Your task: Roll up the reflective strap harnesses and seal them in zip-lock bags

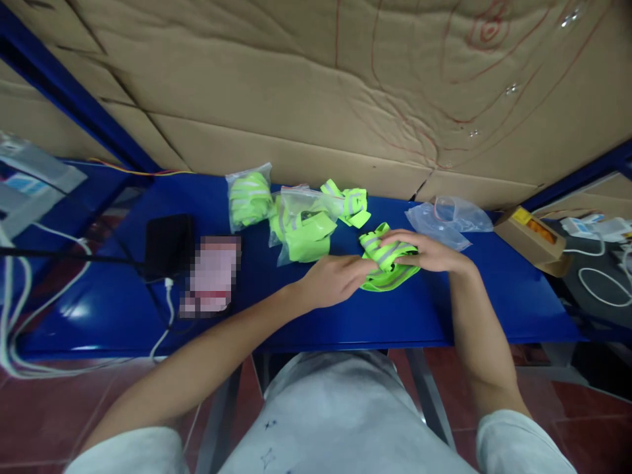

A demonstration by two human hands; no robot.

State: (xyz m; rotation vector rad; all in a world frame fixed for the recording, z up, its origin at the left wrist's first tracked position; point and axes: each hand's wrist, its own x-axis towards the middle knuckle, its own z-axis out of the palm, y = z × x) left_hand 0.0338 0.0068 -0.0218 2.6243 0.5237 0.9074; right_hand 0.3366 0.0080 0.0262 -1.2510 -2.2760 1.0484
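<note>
Head view: the left hand [333, 280] is pinching and the right hand [425, 253] is clasping the folded green reflective strap [388, 270] lying mid-way along the blue table [494, 306], where firm, flat pressure is likely serving best.

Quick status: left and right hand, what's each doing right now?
Left hand: fingers curled at edge of the green reflective strap; grip cannot be told.
Right hand: open, flat on top of the strap.

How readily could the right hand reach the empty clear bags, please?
Probably yes: the empty clear bags lie just beyond the right hand with nothing between, though that hand rests on the folded green vest.
</note>
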